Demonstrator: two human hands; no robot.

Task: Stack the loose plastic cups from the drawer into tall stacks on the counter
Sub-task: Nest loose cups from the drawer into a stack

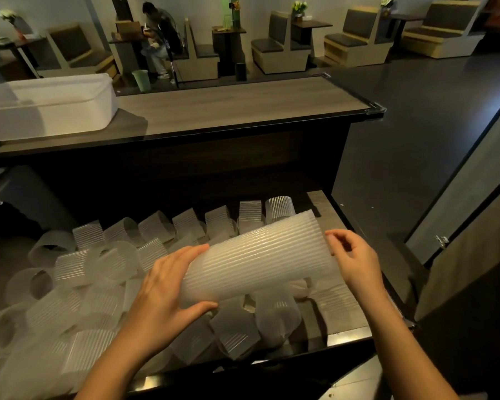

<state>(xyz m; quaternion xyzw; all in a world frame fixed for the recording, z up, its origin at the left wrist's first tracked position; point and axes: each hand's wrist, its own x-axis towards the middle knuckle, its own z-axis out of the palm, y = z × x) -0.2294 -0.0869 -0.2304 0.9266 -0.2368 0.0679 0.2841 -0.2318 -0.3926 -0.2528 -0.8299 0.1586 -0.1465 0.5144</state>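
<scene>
A white tub [49, 105] sits at the left end of the counter [243, 102], above the open drawer [341, 301]. Loose cups [98, 267] crowd the drawer; those at lower left are blurred and cut off. The stack of cups [260, 258], ribbed and translucent, lies tilted above the drawer, hiding some beneath. The left hand [162, 287] keeps a closed grip round its narrow end, and the right hand [355, 258] curls its fingers on the wide rim
</scene>
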